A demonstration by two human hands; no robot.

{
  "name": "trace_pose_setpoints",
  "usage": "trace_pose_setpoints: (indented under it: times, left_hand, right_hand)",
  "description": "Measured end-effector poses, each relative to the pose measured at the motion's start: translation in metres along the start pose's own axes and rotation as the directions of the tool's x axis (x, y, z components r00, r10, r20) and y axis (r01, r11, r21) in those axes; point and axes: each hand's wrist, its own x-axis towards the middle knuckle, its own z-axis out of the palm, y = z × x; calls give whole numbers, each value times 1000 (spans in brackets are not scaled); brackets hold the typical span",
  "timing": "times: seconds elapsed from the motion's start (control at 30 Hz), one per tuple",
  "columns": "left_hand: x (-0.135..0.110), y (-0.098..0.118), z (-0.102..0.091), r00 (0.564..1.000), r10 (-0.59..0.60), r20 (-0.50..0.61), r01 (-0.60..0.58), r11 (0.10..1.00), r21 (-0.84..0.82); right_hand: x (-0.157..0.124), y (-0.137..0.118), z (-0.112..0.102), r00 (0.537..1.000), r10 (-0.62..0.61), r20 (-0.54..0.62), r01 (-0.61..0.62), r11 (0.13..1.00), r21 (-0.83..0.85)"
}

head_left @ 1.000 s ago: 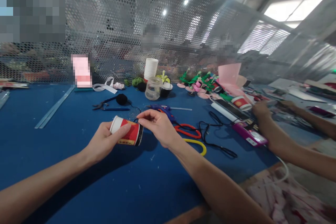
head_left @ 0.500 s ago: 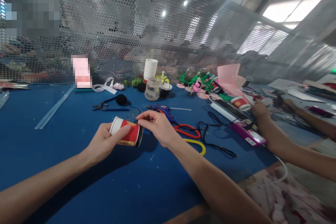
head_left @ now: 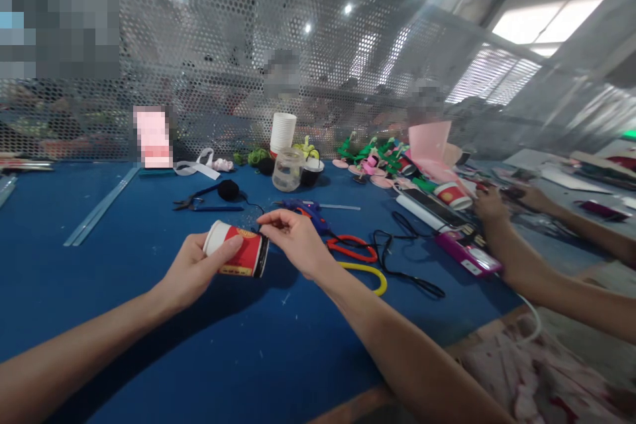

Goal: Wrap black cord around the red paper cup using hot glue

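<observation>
My left hand (head_left: pixel 197 266) is wrapped round a red and white paper cup (head_left: pixel 248 253), which lies tilted on its side above the blue table. Black yarn (head_left: pixel 262 260) covers a band at the cup's right end. There my right hand (head_left: pixel 288 235) pinches the black strand against the cup's edge. The strand runs back to a ball of black yarn (head_left: pixel 228 190) behind the cup. Beside that ball lie pliers (head_left: pixel 209 203) with dark blue handles. A blue glue gun (head_left: pixel 303 207) rests just beyond my right hand, its clear glue stick pointing right.
Scissors with red and yellow handles (head_left: pixel 368 268) lie partly behind my right forearm. Right of them are a black cord (head_left: pixel 397 245) and a purple power strip (head_left: pixel 467 255). A glass jar (head_left: pixel 287 170) and stacked cups (head_left: pixel 283 129) stand behind. Another person's hands (head_left: pixel 491 209) work at right.
The whole view has shifted slightly. Both hands keep their hold on the cup and the yarn, with hardly any movement. The other person's hands have moved a little.
</observation>
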Motion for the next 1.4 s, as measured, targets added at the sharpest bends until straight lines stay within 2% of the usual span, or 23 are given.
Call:
trace_pose_setpoints:
  times: [0.1, 0.2, 0.27, 0.37, 0.47, 0.57, 0.63, 0.73, 0.83, 0.9, 0.97, 1.03, 1.13, 1.23, 1.4]
  left_hand:
    - [2, 0, -2, 998, 39, -42, -40, 999, -10]
    - [3, 1, -3, 995, 77, -58, -80, 996, -36]
    - [3, 2, -3, 993, 97, -67, -98, 995, -10]
    - [1, 4, -2, 988, 134, -77, -127, 987, 100]
    - [-2, 5, -2, 981, 191, -18, -182, 956, 231]
    - [-1, 6, -4, 973, 222, 61, -230, 926, 300]
    - [1, 7, -5, 980, 183, 75, -197, 943, 267]
    - [6, 10, -8, 995, 36, 98, -44, 996, 73]
    - [9, 11, -9, 978, -119, 171, 139, 984, -115]
    - [10, 12, -9, 966, -162, 203, 195, 969, -154]
    - [10, 11, -7, 970, -155, 188, 183, 972, -145]
    - [9, 11, -6, 981, -124, 148, 139, 986, -95]
    - [7, 10, -5, 990, -68, 120, 69, 998, -4]
    - [6, 7, -6, 990, -42, 132, 39, 999, 26]
    - [7, 0, -7, 984, -24, 175, 16, 999, 44]
  right_hand:
    - [0, 0, -3, 993, -93, -66, 84, 988, -128]
    - [-2, -4, -4, 999, 26, -24, -27, 999, -32]
    - [-4, -7, -3, 989, 126, 74, -131, 989, 68]
    - [-8, -9, 2, 963, 188, 193, -224, 956, 189]
    - [-9, -9, 6, 951, 230, 205, -281, 920, 274]
    - [-9, -9, 8, 953, 247, 173, -289, 913, 287]
    - [-10, -9, 8, 963, 222, 151, -257, 924, 283]
    - [-11, -11, 7, 983, 141, 117, -164, 962, 218]
    - [-13, -11, 6, 993, 41, 114, -52, 994, 97]
    - [-14, -11, 6, 992, 3, 129, -8, 999, 36]
    - [-14, -10, 5, 994, -18, 109, 19, 1000, -10]
    - [-13, -11, 4, 998, -64, 15, 65, 995, -73]
    - [-13, -11, 3, 973, -194, -121, 170, 967, -188]
    - [-15, -11, 5, 959, -276, -63, 255, 938, -233]
    - [-21, -12, 10, 943, -327, 70, 334, 923, -193]
